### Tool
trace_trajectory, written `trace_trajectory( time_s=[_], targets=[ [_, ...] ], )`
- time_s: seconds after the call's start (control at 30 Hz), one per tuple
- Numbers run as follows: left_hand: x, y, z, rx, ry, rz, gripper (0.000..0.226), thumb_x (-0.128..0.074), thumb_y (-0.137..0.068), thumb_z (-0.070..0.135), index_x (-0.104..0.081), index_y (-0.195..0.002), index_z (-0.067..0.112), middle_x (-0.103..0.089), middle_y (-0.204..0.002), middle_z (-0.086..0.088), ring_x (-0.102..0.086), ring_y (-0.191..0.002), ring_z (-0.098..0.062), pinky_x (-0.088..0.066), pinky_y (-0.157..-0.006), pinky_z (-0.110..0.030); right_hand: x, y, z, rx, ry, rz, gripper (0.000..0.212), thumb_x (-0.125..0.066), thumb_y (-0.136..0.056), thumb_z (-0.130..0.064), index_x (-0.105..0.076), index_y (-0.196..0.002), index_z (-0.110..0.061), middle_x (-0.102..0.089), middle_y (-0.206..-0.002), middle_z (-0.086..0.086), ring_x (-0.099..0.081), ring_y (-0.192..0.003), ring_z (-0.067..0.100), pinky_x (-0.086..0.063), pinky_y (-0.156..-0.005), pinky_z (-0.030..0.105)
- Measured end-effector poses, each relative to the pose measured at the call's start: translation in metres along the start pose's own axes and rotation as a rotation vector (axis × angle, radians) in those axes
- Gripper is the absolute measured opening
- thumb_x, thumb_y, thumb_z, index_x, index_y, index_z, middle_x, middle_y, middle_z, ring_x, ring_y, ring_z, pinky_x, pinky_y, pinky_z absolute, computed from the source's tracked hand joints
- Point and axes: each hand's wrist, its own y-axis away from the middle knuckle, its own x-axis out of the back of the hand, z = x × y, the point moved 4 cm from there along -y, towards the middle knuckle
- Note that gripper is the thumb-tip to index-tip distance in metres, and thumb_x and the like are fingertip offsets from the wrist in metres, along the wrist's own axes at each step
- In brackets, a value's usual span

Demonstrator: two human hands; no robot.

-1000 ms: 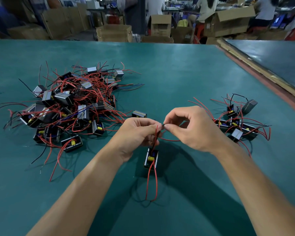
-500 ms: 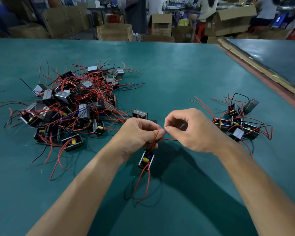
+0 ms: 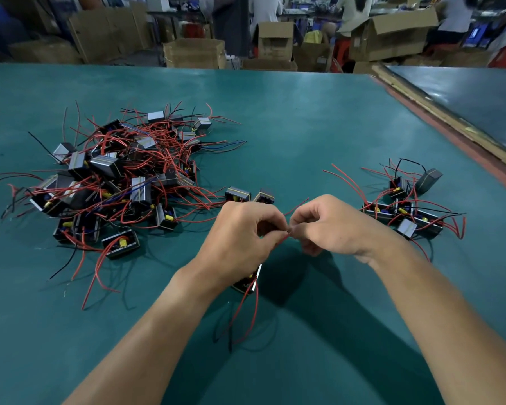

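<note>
Green bench mat (image 3: 304,127) in a workshop lined with cardboard boxes (image 3: 193,52): the leads of a small transformer are being worked at the fingertips.

The left hand (image 3: 240,232) and right hand (image 3: 333,229) meet over the near middle of the mat, fingers curled, each pinching the red lead (image 3: 279,241) at its tip. The transformer (image 3: 247,283) sits just below the left hand, partly hidden; whether it hangs or rests, I cannot tell. This looks like twisting the lead ends. Next, the right pinch should roll while the left holds firm. The unit probably then joins the small group (image 3: 406,211) on the right, well apart from the tangled pile (image 3: 123,182) on the left.
</note>
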Motion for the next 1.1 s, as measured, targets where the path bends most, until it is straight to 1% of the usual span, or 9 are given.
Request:
trace_trajectory(
  time_s=[0.07, 0.13, 0.27, 0.37, 0.47, 0.63, 0.8, 0.97, 1.1],
  targets=[
    [0.000, 0.001, -0.003, 0.055, 0.009, -0.018, 0.008, -0.077, -0.078, 0.015, -0.074, -0.077, 0.022, -0.068, -0.065, 0.011, -0.061, -0.061, -0.003, -0.050, -0.063, -0.022, -0.001, 0.000, -0.001, 0.021, -0.016, 0.005, 0.024, -0.064, -0.091, -0.008, -0.067, -0.068, -0.015, -0.057, -0.051, -0.003, -0.055, -0.050, 0.012, -0.049, -0.055, 0.026],
    [0.000, 0.000, -0.005, 0.122, 0.033, -0.031, 0.006, -0.075, -0.081, 0.015, -0.075, -0.077, 0.020, -0.068, -0.064, 0.010, -0.058, -0.058, 0.000, -0.046, -0.061, -0.018, 0.002, 0.000, -0.006, 0.124, 0.046, 0.045, 0.022, -0.068, -0.090, -0.011, -0.067, -0.069, -0.018, -0.060, -0.052, -0.006, -0.053, -0.052, 0.011, -0.047, -0.057, 0.029],
    [0.002, -0.002, -0.012, 0.336, 0.258, -0.047, 0.011, -0.070, -0.086, 0.006, -0.074, -0.076, 0.008, -0.065, -0.060, 0.003, -0.052, -0.056, -0.009, -0.046, -0.062, -0.028, 0.007, 0.005, -0.014, 0.325, 0.155, 0.115, 0.010, -0.072, -0.083, -0.015, -0.070, -0.077, -0.023, -0.069, -0.067, -0.001, -0.064, -0.065, 0.020, -0.054, -0.064, 0.037],
    [0.002, -0.001, -0.013, 0.422, 0.425, -0.070, 0.011, -0.065, -0.088, -0.002, -0.071, -0.080, -0.001, -0.063, -0.064, -0.010, -0.053, -0.059, -0.018, -0.047, -0.063, -0.032, 0.008, 0.007, -0.016, 0.387, 0.190, 0.167, 0.010, -0.073, -0.081, -0.018, -0.071, -0.075, -0.025, -0.069, -0.066, -0.005, -0.065, -0.064, 0.015, -0.054, -0.065, 0.035],
    [0.002, 0.000, -0.013, 0.435, 0.482, -0.072, 0.011, -0.064, -0.089, -0.004, -0.071, -0.081, -0.002, -0.063, -0.068, -0.016, -0.053, -0.060, -0.021, -0.048, -0.063, -0.031, 0.008, 0.006, -0.016, 0.411, 0.223, 0.173, 0.015, -0.072, -0.083, -0.017, -0.070, -0.072, -0.027, -0.068, -0.064, -0.008, -0.063, -0.062, 0.012, -0.053, -0.065, 0.035],
    [0.002, -0.001, -0.016, 0.477, 0.572, -0.070, 0.016, -0.064, -0.089, -0.002, -0.071, -0.076, 0.006, -0.062, -0.065, -0.008, -0.052, -0.056, -0.016, -0.049, -0.059, -0.026, 0.009, 0.006, -0.017, 0.451, 0.179, 0.222, 0.011, -0.075, -0.083, -0.016, -0.072, -0.077, -0.025, -0.068, -0.065, -0.008, -0.062, -0.061, 0.012, -0.053, -0.063, 0.033],
    [0.003, 0.000, -0.016, 0.499, 0.637, -0.074, 0.017, -0.063, -0.089, -0.003, -0.071, -0.077, 0.006, -0.062, -0.063, -0.004, -0.052, -0.054, -0.012, -0.049, -0.057, -0.021, 0.009, 0.006, -0.017, 0.459, 0.188, 0.244, 0.010, -0.074, -0.082, -0.019, -0.072, -0.074, -0.026, -0.068, -0.063, -0.008, -0.062, -0.059, 0.013, -0.052, -0.060, 0.032],
    [0.003, -0.001, -0.013, 0.426, 0.554, -0.035, 0.015, -0.067, -0.085, -0.006, -0.067, -0.077, 0.006, -0.064, -0.061, -0.001, -0.055, -0.055, -0.013, -0.050, -0.059, -0.024, 0.005, 0.006, -0.016, 0.402, 0.208, 0.173, 0.017, -0.068, -0.078, -0.018, -0.066, -0.064, -0.027, -0.059, -0.053, -0.011, -0.050, -0.049, 0.005, -0.038, -0.053, 0.019],
    [0.005, -0.003, -0.010, 0.319, 0.480, 0.017, 0.022, -0.072, -0.080, -0.009, -0.064, -0.077, 0.012, -0.065, -0.064, 0.008, -0.060, -0.059, -0.005, -0.052, -0.064, -0.018, 0.004, 0.005, -0.017, 0.314, 0.084, 0.121, 0.015, -0.066, -0.073, -0.022, -0.065, -0.059, -0.022, -0.056, -0.049, -0.008, -0.045, -0.048, 0.005, -0.038, -0.052, 0.021]
  ],
)
